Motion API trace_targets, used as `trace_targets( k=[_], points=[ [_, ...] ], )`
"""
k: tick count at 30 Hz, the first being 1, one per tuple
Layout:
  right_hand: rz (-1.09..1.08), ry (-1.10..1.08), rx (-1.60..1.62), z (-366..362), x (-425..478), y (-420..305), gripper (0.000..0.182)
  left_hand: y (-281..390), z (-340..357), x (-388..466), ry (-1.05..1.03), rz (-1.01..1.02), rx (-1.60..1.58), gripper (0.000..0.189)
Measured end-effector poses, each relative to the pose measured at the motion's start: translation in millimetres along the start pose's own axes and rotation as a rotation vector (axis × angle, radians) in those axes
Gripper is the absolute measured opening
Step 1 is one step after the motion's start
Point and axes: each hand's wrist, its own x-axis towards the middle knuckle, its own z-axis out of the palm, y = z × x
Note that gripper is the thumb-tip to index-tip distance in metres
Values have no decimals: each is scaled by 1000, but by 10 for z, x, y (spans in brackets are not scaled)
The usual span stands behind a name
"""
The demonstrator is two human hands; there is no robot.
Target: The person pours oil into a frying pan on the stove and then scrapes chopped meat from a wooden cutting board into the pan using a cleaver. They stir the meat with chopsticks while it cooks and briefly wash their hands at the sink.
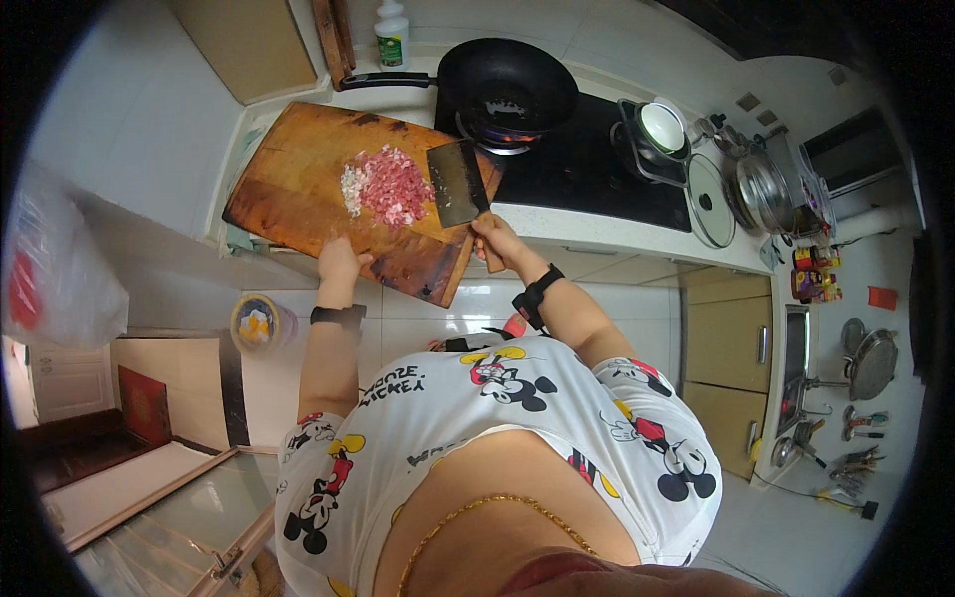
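Note:
My left hand (342, 261) grips the near edge of a thick wooden cutting board (298, 164), its fingers hidden beneath. A heap of chopped pink meat (394, 186) lies on the board, with chopped white pieces (352, 190) at its left side. My right hand (500, 242) is closed on the wooden handle of a cleaver (455, 183), whose broad blade is at the right of the meat. The board's right corner reaches towards the stove. Beyond it, a black wok (552, 82) with a little liquid inside sits over a lit burner (511, 142).
The wok's handle (388, 80) points left, near a white pump bottle (392, 37). Right on the black cooktop (597, 179) stands a pot holding bowls (662, 127). A glass lid (711, 201) lies beside the cooktop. A bin (257, 324) stands on the floor below left.

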Motion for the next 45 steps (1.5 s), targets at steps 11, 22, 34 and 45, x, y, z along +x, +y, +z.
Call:
trace_targets(
  k=[11,22,34,45],
  points=[
    [15,30,-141,27,68,-142,21,580,87,198,196,185,-372,101],
    [118,-135,-337,515,232,-309,22,1045,476,605,397,-29,-556,107],
    [102,-359,-123,281,345,-247,12,1145,399,586,565,-74,-1013,66],
    [85,-468,31,179,149,-717,19,999,181,312,531,-204,-1114,53]
  ],
)
